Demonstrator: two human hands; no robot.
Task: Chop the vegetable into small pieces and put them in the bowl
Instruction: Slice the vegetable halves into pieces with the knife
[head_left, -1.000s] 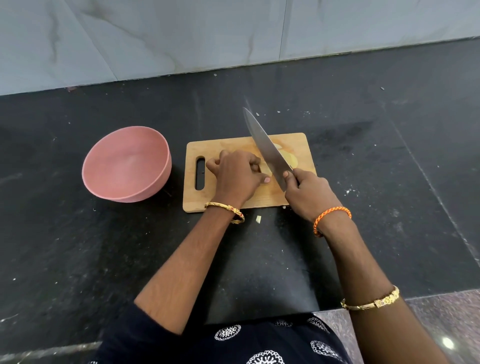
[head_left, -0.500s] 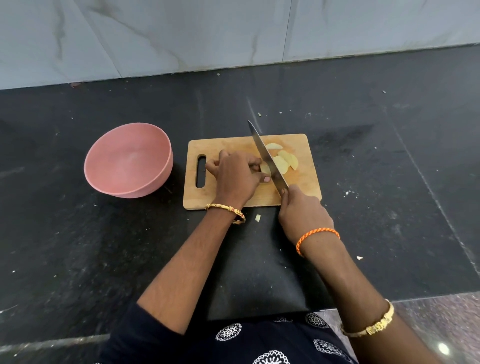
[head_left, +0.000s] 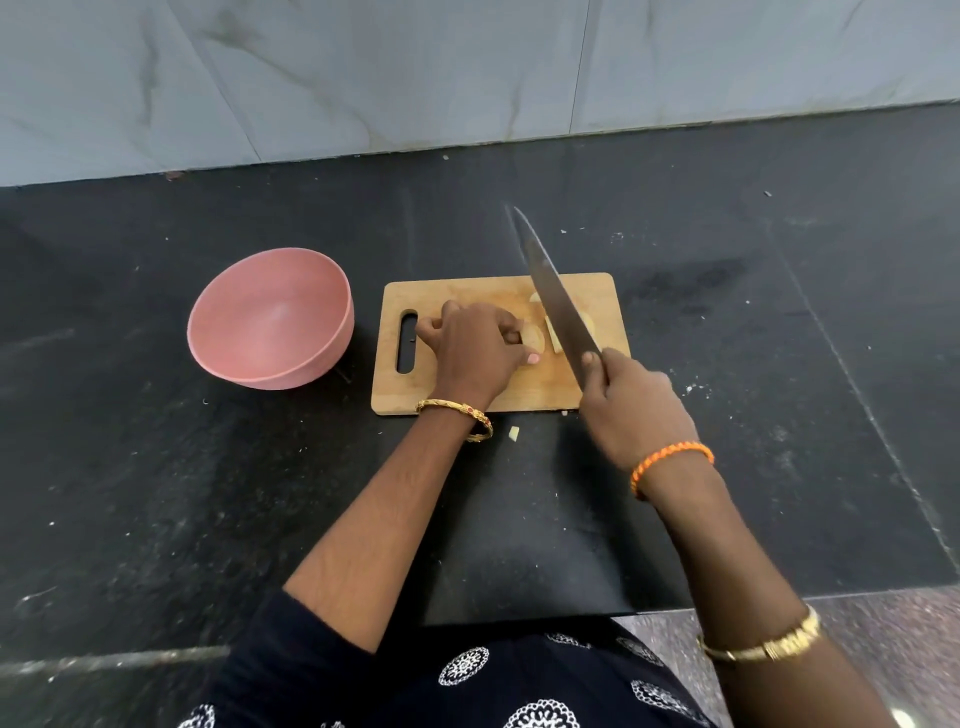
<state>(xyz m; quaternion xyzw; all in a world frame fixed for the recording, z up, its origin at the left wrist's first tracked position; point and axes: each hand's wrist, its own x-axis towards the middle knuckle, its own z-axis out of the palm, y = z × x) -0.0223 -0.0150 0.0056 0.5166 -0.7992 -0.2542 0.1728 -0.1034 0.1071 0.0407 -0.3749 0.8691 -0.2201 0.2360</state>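
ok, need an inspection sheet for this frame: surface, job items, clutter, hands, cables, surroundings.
Surface: black counter, pale specks.
Job items: wooden cutting board; vegetable and slices on it; pink bowl beside it, nothing visible inside.
Clutter: one scrap off the board.
Hands: left hand grips the vegetable; right hand holds the knife, blade raised.
Cables: nothing seen.
Surroundings: grey wall behind.

A round pink plastic bowl (head_left: 270, 317) sits left of the rectangular wooden chopping board (head_left: 467, 291) at frame centre (pale vegetable slices (head_left: 553, 332) on its right half); one small pale vegetable scrap (head_left: 514, 433) lies just below the board.
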